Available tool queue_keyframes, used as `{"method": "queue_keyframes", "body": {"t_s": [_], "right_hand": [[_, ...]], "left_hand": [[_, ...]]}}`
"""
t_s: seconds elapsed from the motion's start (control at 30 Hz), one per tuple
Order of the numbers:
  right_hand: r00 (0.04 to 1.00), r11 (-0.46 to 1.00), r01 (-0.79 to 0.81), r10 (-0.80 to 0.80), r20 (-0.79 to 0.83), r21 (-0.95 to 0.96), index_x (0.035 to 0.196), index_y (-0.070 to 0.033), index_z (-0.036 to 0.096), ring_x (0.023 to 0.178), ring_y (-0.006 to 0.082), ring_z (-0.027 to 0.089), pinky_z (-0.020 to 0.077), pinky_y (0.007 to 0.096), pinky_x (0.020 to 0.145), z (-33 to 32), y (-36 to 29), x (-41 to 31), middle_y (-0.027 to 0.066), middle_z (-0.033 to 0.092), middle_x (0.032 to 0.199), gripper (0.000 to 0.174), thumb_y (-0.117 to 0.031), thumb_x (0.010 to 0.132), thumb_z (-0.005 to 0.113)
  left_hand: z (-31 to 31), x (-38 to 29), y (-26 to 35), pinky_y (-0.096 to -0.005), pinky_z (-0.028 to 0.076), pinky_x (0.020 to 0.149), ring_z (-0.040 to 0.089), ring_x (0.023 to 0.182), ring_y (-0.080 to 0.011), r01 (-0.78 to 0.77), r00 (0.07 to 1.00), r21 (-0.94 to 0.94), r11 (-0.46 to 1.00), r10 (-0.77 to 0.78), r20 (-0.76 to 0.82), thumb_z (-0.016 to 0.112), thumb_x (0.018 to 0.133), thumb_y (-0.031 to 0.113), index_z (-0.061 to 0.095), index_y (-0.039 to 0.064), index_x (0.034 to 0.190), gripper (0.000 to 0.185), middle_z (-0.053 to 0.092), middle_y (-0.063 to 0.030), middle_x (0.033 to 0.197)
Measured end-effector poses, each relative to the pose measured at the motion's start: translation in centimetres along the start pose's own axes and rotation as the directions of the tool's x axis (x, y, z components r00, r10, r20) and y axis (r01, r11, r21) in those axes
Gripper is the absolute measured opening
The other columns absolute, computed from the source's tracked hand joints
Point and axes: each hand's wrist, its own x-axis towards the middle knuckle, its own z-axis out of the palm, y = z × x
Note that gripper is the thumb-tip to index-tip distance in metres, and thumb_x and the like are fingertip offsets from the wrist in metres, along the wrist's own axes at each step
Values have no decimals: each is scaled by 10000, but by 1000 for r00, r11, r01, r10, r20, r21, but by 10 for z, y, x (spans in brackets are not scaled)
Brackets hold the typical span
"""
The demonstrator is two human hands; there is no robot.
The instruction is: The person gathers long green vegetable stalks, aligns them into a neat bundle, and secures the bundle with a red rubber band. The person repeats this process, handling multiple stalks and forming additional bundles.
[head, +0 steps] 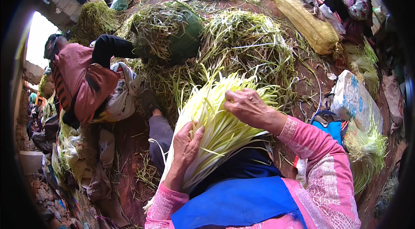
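Observation:
A thick bundle of blanched chives [210, 128], pale white at the base and yellow-green at the tips, lies slantwise across my lap. My left hand [187, 144] holds it from the left side, with the thumb over the stalks. At the upper right of the bundle, my right hand [248, 107] is closed on the leaves, fingertips pinched together. Just what sits between those fingertips is hidden. Under the bundle is my dark blue apron [233, 199]. Beyond the tips rises a heap of loose leaves [246, 41], green mixed with withered brown.
A crouching co-worker [84, 80] is at the left, another person [356, 5] at the far right. A green sack [184, 34], a yellow woven sack [308, 23] and a white sack [355, 96] lie around. Tied chives [364, 154] rest at right, beside a blue bag [329, 128].

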Motion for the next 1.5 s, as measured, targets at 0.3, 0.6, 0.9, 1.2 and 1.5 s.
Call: {"method": "queue_keyframes", "body": {"t_s": [0.3, 0.6, 0.9, 1.2, 1.5], "right_hand": [[998, 1000, 31, -31, 57, 4, 821, -71, 599, 730, 242, 664, 503, 373, 657, -3, 3, -3, 90, 590, 799, 77, -125, 819, 545], [975, 885, -211, 218, -32, -415, 752, -60, 514, 483, 90, 426, 418, 267, 409, 0, 32, -19, 38, 489, 713, 130, -11, 871, 527], [869, 876, -480, 467, -164, -44, 847, -105, 677, 802, 224, 632, 510, 391, 725, -78, 74, -100, 66, 669, 860, 306, -407, 814, 715], [987, 990, -64, 82, 139, -123, 1332, -148, 514, 1128, 228, 517, 304, 437, 1025, -23, -16, -76, 81, 529, 1243, 724, -352, 677, 745], [998, 998, -25, 21, -59, -52, 865, -71, 631, 688, 144, 555, 442, 305, 689, -34, -66, -117, 33, 523, 742, 92, -123, 789, 620]], "left_hand": [[3, 0, -7, -369, 492, 694, 642, 747, -279, 2, 1000, -32, 999, -2, -1, 665, 888, 345, 641, -3, 1103, 409, 676, -200, 891], [-1, 1, -1, -380, 497, 728, 652, 802, -307, 35, 999, 22, 999, -36, 40, 659, 886, 354, 639, -4, 1105, 420, 673, -205, 921], [-36, -52, 27, -459, 358, 1014, 485, 1190, -388, -231, 969, 421, 877, 247, 16, 722, 796, 349, 480, -9, 1283, 651, 505, -229, 1311], [-105, -163, -38, -476, 390, 981, 523, 1161, -390, -28, 985, 686, 727, -98, 144, 771, 436, 718, 315, 14, 1435, 1304, 551, -205, 1264], [-138, -174, -44, -424, 379, 655, 586, 757, -300, -216, 976, 791, 572, 137, 167, 692, 697, 536, 388, -12, 1399, 941, 601, -122, 920]]}}
